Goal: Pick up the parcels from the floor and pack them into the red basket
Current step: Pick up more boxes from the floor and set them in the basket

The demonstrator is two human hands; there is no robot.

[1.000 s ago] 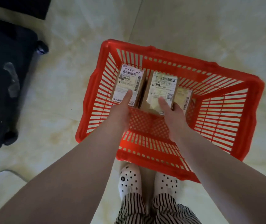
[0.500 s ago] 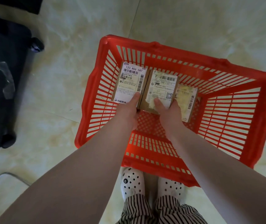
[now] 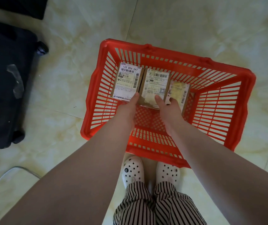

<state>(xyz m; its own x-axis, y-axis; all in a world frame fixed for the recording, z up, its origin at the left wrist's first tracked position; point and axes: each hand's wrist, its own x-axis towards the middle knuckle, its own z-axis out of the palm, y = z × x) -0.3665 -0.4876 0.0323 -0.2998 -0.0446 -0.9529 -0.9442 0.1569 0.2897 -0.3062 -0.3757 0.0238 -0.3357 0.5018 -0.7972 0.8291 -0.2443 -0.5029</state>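
Pale marbled floor tiles [image 3: 195,21], glossy, with a grout line running away from the person. At far left a dark wheeled suitcase [image 3: 4,82] lies flat on the floor, a strip of clear tape stuck to its face, well apart from the work. Right of it, the red basket [image 3: 247,98] sits on the tiles just ahead of the person's white perforated clogs [image 3: 132,171]; striped trouser hems show below. Inside the basket, three cardboard parcels line the far end of the floor, labels up. The left parcel [image 3: 126,80], label reading "133 R06 0A7", lies near the left wall. The left hand [image 3: 127,108] reaches in with its thumb lying on the parcel's near edge; whether the other fingers curl under it is hidden. The middle parcel [image 3: 156,86] butts against the left one, a dark seam between them. The right hand [image 3: 169,109] meets its near edge, thumb on top and a finger beside it toward the right parcel [image 3: 178,93]; a true grip cannot be confirmed. Judgement: both hands appear to be squaring the boxes tight against each other, so the near half of the basket stays free for more. No parcels visible on the floor in this view.
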